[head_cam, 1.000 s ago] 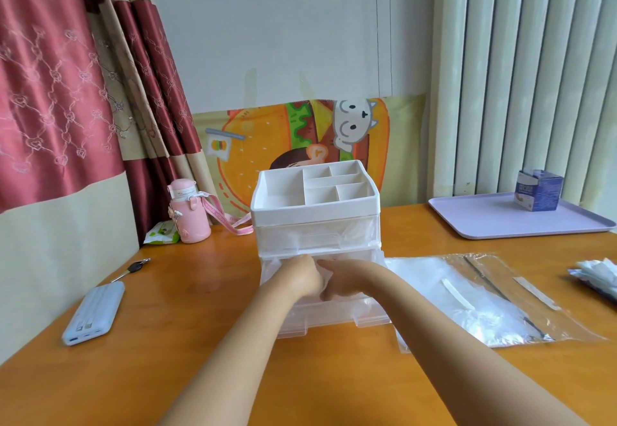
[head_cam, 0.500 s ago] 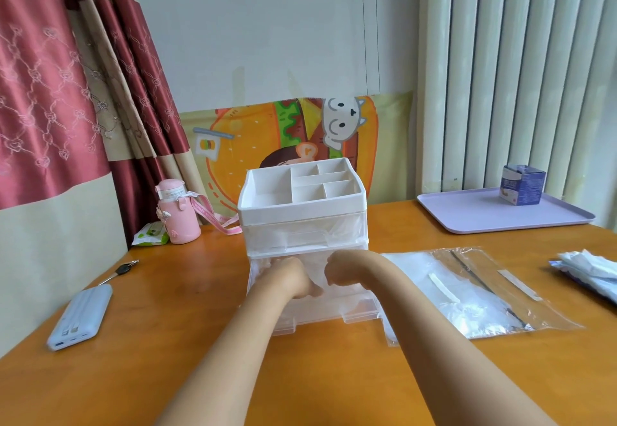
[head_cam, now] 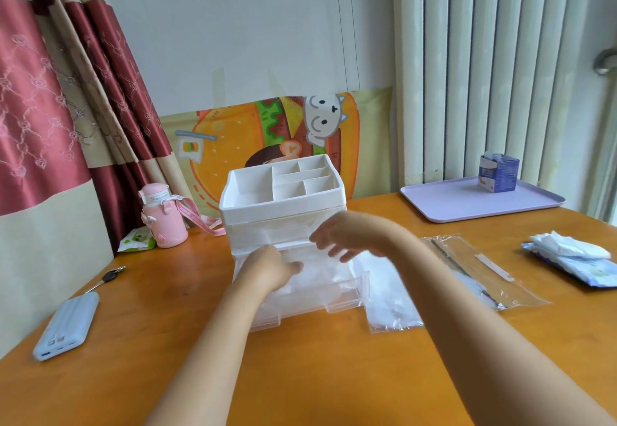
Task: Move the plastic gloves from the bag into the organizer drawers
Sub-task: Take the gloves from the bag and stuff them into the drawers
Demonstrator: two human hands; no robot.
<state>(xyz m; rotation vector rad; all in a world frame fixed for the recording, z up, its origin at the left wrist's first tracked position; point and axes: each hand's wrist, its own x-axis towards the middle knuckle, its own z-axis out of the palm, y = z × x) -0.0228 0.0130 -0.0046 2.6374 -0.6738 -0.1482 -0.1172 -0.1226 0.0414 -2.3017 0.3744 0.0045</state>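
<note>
A white organizer [head_cam: 283, 205] with a compartment top stands mid-table. Its clear lower drawer [head_cam: 334, 295] is pulled out toward me, with crumpled plastic gloves [head_cam: 320, 273] inside. My left hand [head_cam: 267, 270] rests in the drawer on the gloves, its fingers hidden from me. Blurred, my right hand [head_cam: 347, 235] hovers above the drawer with fingers spread and nothing in it. Right of the organizer the clear zip bag [head_cam: 467, 272] lies flat, and more gloves [head_cam: 387, 288] show white at its near end.
A pink bottle [head_cam: 162, 215], a green packet [head_cam: 137, 242], a key [head_cam: 108, 277] and a blue power bank [head_cam: 66, 325] lie to the left. A lilac tray [head_cam: 444, 205] with a blue carton [head_cam: 497, 173] sits back right. A blue-white packet [head_cam: 574, 258] lies far right.
Both hands were together, pressing into the drawer. Now my right hand has lifted up and to the right, fingers spread, while my left stays in the drawer.
</note>
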